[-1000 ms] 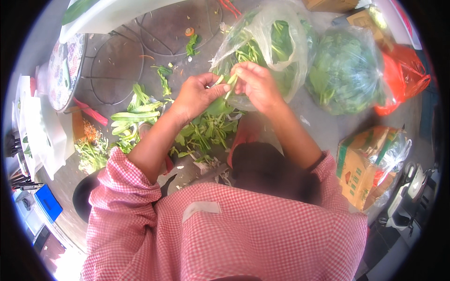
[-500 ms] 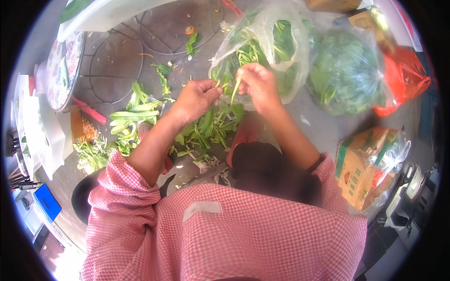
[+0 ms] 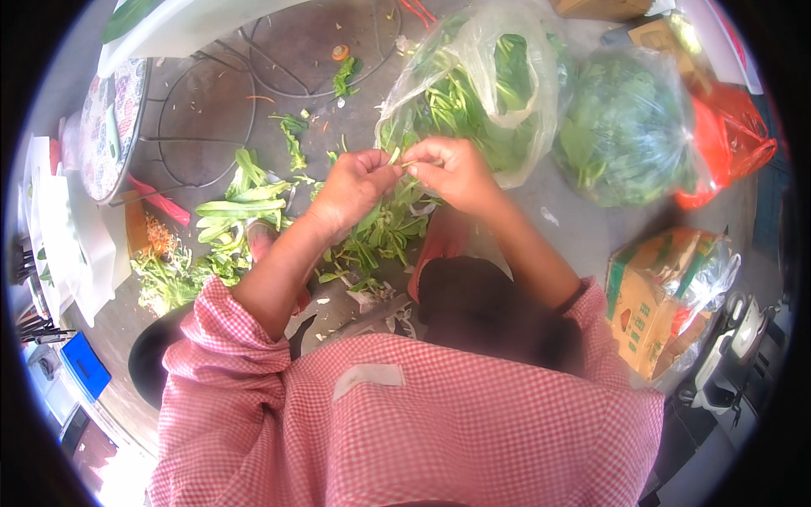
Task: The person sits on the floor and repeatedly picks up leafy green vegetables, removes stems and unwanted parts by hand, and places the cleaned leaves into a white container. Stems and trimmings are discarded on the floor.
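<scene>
Two bare hands meet above the concrete floor (image 3: 557, 211), fingertips almost touching. Left hand (image 3: 355, 184) has its fingers curled in and pressed together, thumb against forefinger, pinching one end of a thin green stem (image 3: 400, 160). Right hand (image 3: 452, 171) is bunched the same way, its fingers closed on the other end of that stem, so the short piece bridges the small gap between the two pinches. Only a pale green sliver of the stem shows; whether leaves hang from it cannot be told.

Directly beneath the hands lies a loose heap of leafy greens (image 3: 380, 232), dark leaves on light stalks, spread flat on the floor. Further to the person's left sits a second scatter of longer green stalks (image 3: 241, 203). Just beyond the hands stands an open clear plastic bag (image 3: 507, 93) stuffed with more of the same greens. Beside it, on the person's right, a second clear bag of bunched leaves (image 3: 629, 127) leans against a red plastic bag (image 3: 726, 152). A cardboard box (image 3: 650, 304) rests near the right elbow. Both forearms emerge from rolled pink checked sleeves (image 3: 228, 338).
</scene>
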A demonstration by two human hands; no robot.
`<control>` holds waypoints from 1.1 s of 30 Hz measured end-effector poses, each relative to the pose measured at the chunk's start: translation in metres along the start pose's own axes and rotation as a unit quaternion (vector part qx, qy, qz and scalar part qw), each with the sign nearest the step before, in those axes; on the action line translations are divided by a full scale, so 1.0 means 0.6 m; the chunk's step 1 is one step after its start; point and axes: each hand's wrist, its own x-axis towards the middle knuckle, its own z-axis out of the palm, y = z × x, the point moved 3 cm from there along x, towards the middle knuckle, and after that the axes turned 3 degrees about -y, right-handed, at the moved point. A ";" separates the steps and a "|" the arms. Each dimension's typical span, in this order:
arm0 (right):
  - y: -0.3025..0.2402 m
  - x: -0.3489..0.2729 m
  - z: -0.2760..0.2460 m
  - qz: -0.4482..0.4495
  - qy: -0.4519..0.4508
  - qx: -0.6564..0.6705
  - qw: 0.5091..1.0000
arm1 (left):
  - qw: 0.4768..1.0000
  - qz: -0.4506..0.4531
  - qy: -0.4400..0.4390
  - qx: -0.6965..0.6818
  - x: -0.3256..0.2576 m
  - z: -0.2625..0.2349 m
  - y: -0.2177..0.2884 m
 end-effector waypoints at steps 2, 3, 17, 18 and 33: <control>0.016 -0.003 -0.007 -0.010 0.033 -0.055 0.998 | 0.999 -0.003 0.010 0.032 -0.005 -0.009 0.007; 0.031 -0.006 -0.017 0.048 0.056 -0.016 0.997 | 0.999 -0.006 0.017 0.036 -0.010 -0.016 0.010; 0.007 -0.009 0.006 0.218 0.029 0.339 0.915 | 0.997 -0.009 -0.077 0.005 0.003 -0.013 -0.010; 0.006 -0.009 0.005 0.213 0.038 0.298 0.930 | 0.998 -0.019 -0.065 -0.011 0.002 -0.012 -0.011; 0.027 -0.033 0.081 0.161 -0.206 0.051 0.964 | 0.949 -0.127 -0.262 0.125 -0.005 -0.060 -0.083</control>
